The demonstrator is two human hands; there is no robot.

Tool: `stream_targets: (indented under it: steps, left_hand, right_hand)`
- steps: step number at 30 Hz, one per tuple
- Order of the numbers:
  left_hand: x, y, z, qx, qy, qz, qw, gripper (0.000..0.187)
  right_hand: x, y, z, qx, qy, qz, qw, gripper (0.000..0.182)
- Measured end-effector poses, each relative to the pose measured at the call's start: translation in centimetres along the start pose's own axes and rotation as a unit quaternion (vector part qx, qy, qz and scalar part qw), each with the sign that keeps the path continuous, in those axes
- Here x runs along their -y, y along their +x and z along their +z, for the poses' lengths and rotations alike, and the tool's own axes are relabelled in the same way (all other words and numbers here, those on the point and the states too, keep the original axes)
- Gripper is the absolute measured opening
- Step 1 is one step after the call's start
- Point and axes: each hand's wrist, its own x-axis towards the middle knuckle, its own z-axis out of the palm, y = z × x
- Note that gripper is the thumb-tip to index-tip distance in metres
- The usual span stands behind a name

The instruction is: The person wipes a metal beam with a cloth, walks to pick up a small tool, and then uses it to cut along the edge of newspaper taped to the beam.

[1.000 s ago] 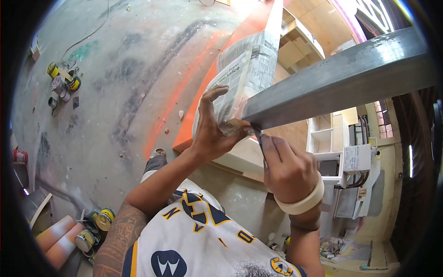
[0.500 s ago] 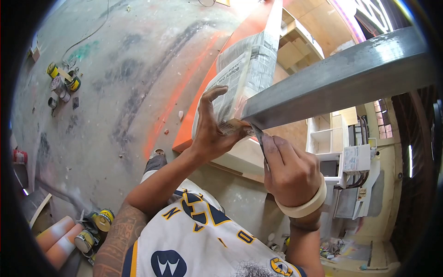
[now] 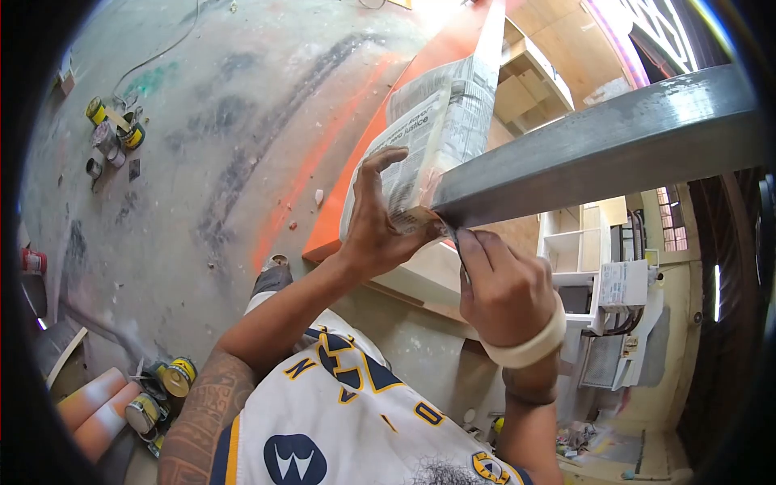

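A grey metal-like bar (image 3: 590, 153) runs from the centre to the upper right. Newspaper (image 3: 428, 121) is wrapped round the orange and white piece at the bar's near end. My left hand (image 3: 376, 218) presses against the newspaper's lower edge, thumb toward the bar's corner, fingers apart and curved. My right hand (image 3: 505, 283) is closed on a thin dark blade-like tool (image 3: 459, 246), whose tip meets the corner where paper and bar come together. A roll of tape (image 3: 529, 343) circles my right wrist.
Paint cans (image 3: 129, 133) stand on the stained floor (image 3: 267, 97) at the upper left, more cans (image 3: 178, 377) at the lower left. White shelving (image 3: 570, 242) and a wooden cabinet (image 3: 529, 85) are at the right. An orange panel (image 3: 331, 226) lies beside my left hand.
The view has shifted slightly. My right hand and the tool have turned a little at the bar's corner, while my left hand keeps its place on the newspaper.
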Motion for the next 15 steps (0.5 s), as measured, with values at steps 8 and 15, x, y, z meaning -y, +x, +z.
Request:
stream_targets:
  steps: [8,15]
  left_hand:
    - [-0.3,0.3,0.0,0.002,-0.021,-0.018,1.000,0.101]
    - [-1.6,1.2,-1.1,0.039,-0.037,-0.064,0.996,0.103]
  right_hand:
    - [0.2,-0.2,-0.1,0.001,-0.011,-0.015,1.000,0.041]
    - [-1.2,-3.5,-0.4,-0.062,0.063,0.076,0.993,0.035]
